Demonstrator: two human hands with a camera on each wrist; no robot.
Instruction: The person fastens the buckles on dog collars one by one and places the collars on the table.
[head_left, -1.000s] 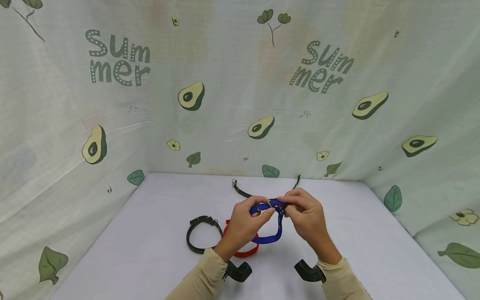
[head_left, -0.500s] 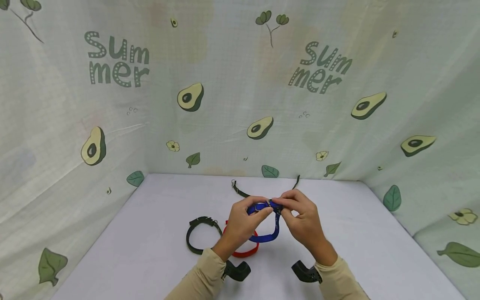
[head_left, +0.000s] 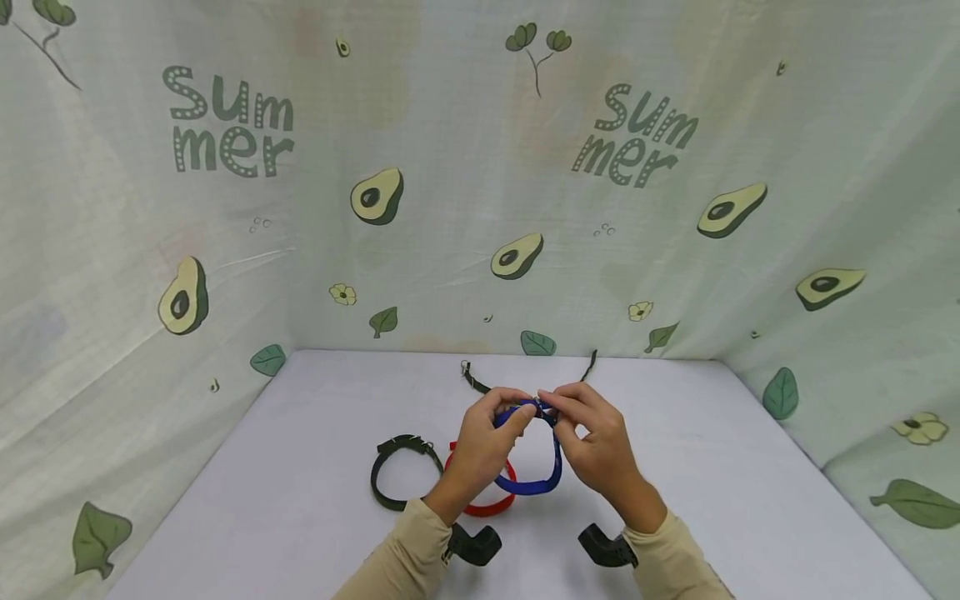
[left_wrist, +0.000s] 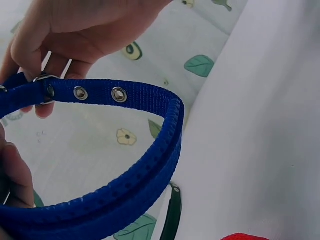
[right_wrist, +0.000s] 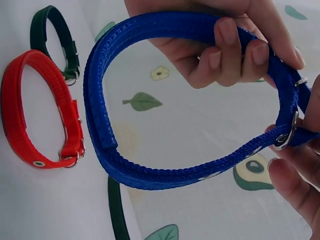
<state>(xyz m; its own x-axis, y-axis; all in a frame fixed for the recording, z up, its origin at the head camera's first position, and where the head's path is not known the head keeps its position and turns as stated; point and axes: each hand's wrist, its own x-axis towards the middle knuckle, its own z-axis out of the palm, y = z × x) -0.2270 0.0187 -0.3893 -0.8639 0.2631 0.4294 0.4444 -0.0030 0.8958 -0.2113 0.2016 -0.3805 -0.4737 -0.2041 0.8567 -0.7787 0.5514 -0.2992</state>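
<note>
A blue collar point(head_left: 528, 487) with metal eyelets and a buckle is held up as a loop above the table, between both hands. My left hand point(head_left: 480, 442) grips its upper left side, with fingers curled round the band in the right wrist view. At the top of the loop, my right hand point(head_left: 600, 437) pinches the strap beside the metal buckle point(right_wrist: 289, 135). Two bare eyelets point(left_wrist: 119, 94) show on the strap near the buckle in the left wrist view. The strap end is partly hidden by the fingers.
A red collar point(head_left: 491, 507) lies closed in a ring beneath my left wrist, next to a dark green ring collar point(head_left: 375, 483). Another dark green collar point(head_left: 476, 382) stretches out behind my hands. The white table point(head_left: 300, 500) meets a printed cloth point(head_left: 450, 125).
My right hand has moved a little left, closer to the left hand, and its fingers have shifted on the strap near the buckle. The blue loop has tilted, looking rounder.
</note>
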